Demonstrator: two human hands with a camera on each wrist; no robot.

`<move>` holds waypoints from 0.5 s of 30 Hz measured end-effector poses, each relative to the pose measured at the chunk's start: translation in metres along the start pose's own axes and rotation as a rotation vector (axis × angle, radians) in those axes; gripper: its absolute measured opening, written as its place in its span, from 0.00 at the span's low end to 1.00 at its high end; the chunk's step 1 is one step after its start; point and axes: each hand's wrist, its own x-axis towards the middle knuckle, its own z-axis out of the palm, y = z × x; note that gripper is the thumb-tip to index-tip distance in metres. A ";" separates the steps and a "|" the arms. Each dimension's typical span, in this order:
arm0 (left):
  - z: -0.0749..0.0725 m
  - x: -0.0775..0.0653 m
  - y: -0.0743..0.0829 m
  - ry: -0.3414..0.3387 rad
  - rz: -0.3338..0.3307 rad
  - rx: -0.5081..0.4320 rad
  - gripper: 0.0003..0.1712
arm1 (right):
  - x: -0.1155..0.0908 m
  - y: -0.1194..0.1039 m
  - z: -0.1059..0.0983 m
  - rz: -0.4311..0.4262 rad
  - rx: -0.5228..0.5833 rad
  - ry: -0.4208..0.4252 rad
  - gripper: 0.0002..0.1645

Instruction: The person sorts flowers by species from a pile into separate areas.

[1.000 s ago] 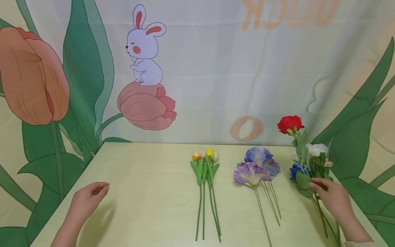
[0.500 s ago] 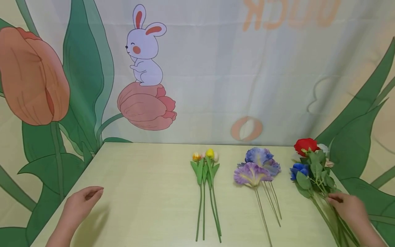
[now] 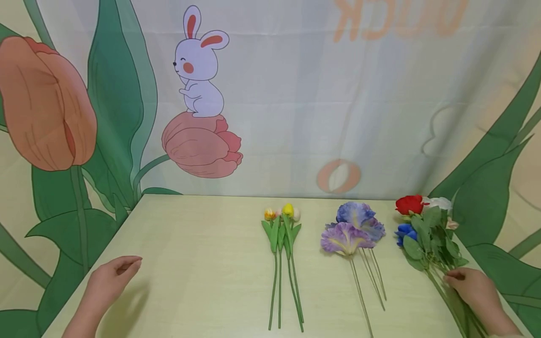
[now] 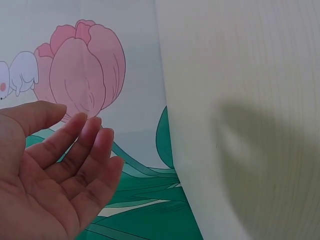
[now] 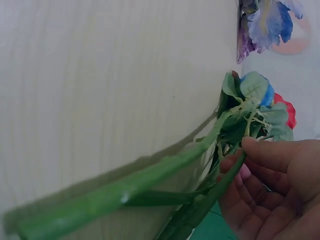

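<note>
At the table's right side my right hand (image 3: 475,293) pinches a green stem between thumb and fingers, seen also in the right wrist view. That stem seems to belong to the red rose (image 3: 409,205), which lies on a pile with a blue flower (image 3: 406,233), a white flower (image 3: 439,203) and a small pale bloom (image 3: 452,224). Leaves hide where the stems cross, so the held stem is hard to trace. Over the table's left side my left hand (image 3: 111,281) hovers with loosely curled fingers, holding nothing; its palm (image 4: 50,195) shows in the left wrist view.
Several small tulips (image 3: 288,210) with green stems lie side by side mid-table. Between them and the pile lie purple-blue iris-like flowers (image 3: 344,237) on thin stems. Behind the pale table (image 3: 203,263) hangs a printed curtain (image 3: 279,94) with a rabbit and tulips.
The red rose, raised above the pile a second ago, has come down onto it and shifted slightly left. My right hand moved right and nearer; my left hand drew back slightly.
</note>
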 end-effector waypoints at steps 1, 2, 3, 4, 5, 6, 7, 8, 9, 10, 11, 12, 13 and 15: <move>0.000 0.000 0.000 0.000 0.002 -0.002 0.26 | 0.000 -0.001 0.000 0.003 0.003 -0.006 0.24; 0.000 0.000 0.000 0.000 0.003 -0.004 0.26 | -0.001 -0.002 -0.001 0.003 0.002 -0.007 0.24; 0.000 0.000 0.000 -0.002 0.004 -0.006 0.26 | -0.002 -0.003 -0.001 0.006 0.005 -0.010 0.24; -0.001 0.000 0.000 -0.003 0.006 -0.006 0.26 | -0.003 -0.005 -0.001 0.007 0.007 -0.012 0.23; 0.000 0.000 0.000 -0.004 0.008 -0.008 0.26 | -0.003 -0.005 -0.001 0.008 0.010 -0.014 0.23; -0.001 0.000 0.000 -0.005 0.009 -0.008 0.26 | -0.003 -0.006 0.000 0.008 0.009 -0.014 0.22; -0.001 0.000 0.001 -0.005 0.010 -0.007 0.26 | -0.004 -0.007 0.000 0.009 0.006 -0.013 0.22; 0.000 0.001 0.001 -0.006 0.011 -0.007 0.26 | -0.004 -0.007 0.001 0.010 0.001 -0.008 0.21; 0.000 0.001 0.001 -0.006 0.011 -0.007 0.26 | -0.005 -0.008 0.001 0.011 -0.005 -0.003 0.21; 0.000 0.001 0.002 -0.005 0.012 -0.006 0.26 | -0.006 -0.008 0.000 0.013 -0.017 0.003 0.21; 0.000 0.001 0.002 -0.005 0.012 -0.005 0.26 | -0.006 -0.008 0.000 0.015 -0.030 0.010 0.22; 0.000 0.001 0.001 -0.006 0.011 -0.004 0.26 | -0.007 -0.008 -0.001 0.020 -0.042 0.023 0.22; -0.001 0.001 0.001 -0.005 0.011 -0.002 0.26 | -0.009 -0.008 -0.002 0.029 -0.051 0.033 0.22; -0.001 0.000 0.000 -0.006 0.012 0.004 0.26 | -0.012 -0.007 -0.004 0.055 -0.065 0.058 0.22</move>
